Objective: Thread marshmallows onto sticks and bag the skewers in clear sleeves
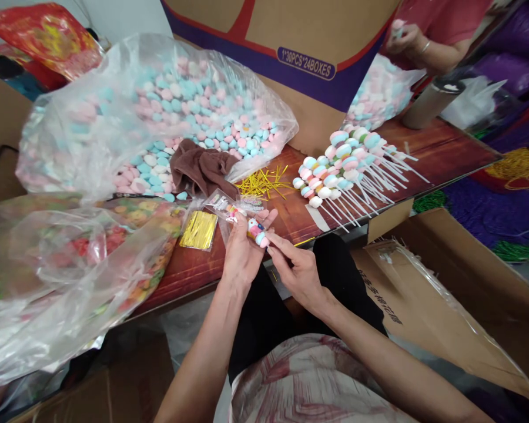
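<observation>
One multicoloured candy piece, frame centre, held in the left hand, right hand with fingertips at its lower end (grip cannot be told); gold tie packet, left of centre; candy sticks, right of centre; bagged sweets, upper left.

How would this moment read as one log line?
left hand: holding sweets | right hand: at the sweets' near end | on table: loose gold strips, candy sticks
</observation>
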### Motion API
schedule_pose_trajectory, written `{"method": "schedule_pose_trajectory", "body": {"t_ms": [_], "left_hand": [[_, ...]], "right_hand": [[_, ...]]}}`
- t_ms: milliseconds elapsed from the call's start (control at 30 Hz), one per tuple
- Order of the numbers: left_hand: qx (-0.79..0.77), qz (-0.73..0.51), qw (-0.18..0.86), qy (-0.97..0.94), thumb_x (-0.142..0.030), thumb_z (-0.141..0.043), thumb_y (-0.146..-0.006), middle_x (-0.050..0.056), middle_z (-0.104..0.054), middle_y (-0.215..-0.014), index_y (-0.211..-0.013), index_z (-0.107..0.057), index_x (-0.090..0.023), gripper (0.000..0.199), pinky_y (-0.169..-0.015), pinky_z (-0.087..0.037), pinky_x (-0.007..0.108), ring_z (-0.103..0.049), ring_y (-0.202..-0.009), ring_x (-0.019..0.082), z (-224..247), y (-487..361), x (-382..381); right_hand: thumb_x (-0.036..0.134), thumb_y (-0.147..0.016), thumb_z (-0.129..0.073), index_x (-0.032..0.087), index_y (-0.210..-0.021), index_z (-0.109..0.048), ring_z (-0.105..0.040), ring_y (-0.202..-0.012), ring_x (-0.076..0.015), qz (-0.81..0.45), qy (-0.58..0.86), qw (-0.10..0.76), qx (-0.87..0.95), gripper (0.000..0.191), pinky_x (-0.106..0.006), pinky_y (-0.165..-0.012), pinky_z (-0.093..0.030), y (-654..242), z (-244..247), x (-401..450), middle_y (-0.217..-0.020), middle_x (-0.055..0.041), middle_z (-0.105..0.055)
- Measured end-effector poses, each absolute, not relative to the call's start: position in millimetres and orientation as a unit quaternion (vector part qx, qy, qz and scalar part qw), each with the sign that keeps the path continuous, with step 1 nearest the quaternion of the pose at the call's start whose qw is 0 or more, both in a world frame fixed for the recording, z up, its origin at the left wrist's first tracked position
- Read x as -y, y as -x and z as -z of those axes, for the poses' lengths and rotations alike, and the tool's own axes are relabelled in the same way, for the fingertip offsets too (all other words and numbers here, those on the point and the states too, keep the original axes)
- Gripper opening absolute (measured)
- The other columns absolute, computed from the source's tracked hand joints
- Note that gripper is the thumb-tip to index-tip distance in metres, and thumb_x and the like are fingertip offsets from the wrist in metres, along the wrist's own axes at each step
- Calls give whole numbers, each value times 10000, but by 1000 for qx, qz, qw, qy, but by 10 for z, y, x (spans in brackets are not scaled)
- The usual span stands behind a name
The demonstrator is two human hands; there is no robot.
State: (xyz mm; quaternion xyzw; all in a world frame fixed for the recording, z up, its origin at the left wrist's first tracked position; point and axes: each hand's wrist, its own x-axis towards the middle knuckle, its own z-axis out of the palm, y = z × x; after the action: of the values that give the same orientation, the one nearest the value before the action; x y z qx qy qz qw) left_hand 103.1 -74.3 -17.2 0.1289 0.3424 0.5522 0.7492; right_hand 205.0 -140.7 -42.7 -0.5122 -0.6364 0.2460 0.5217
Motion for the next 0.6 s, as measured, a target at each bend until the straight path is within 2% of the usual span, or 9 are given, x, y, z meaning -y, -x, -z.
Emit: {"method": "schedule_pose_trajectory", "body": {"t_ms": [200, 467, 600], "left_hand": [[-345, -557, 742, -142, -434, -540, -949, 20, -722, -922, -918, -574, -200, 239, -977, -482, 363, -680, -1119, 236, 195, -1034, 771], [-333, -524, 764, -173, -398, -552, -949, 9, -691, -746, -830, -594, -168, 262, -896, -529, 305, -725, -968, 203, 174, -1048, 781], [-346, -509, 773, -155, -404, -562, -943, 7, -686, -741, -826, -594, -160, 272, -827, -549, 281, -732, -907, 191, 164, -1051, 789]], "right_hand": [[156, -966, -472, 209, -1309, -642, -746, -914, -186, -167, 510, 451, 713, 387, -286, -850, -591, -2075, 486, 1418, -1078, -79, -768], [244, -963, -541, 242, -1196, -706, -698, -1091, -198, -315, 532, 535, 576, 286, -314, -969, -555, -2081, 358, 1323, -1184, -25, -735], [267, -962, -564, 217, -1168, -699, -739, -924, -180, -208, 562, 505, 621, 252, -263, -846, -570, -2065, 368, 1355, -1100, -54, -760]]}}
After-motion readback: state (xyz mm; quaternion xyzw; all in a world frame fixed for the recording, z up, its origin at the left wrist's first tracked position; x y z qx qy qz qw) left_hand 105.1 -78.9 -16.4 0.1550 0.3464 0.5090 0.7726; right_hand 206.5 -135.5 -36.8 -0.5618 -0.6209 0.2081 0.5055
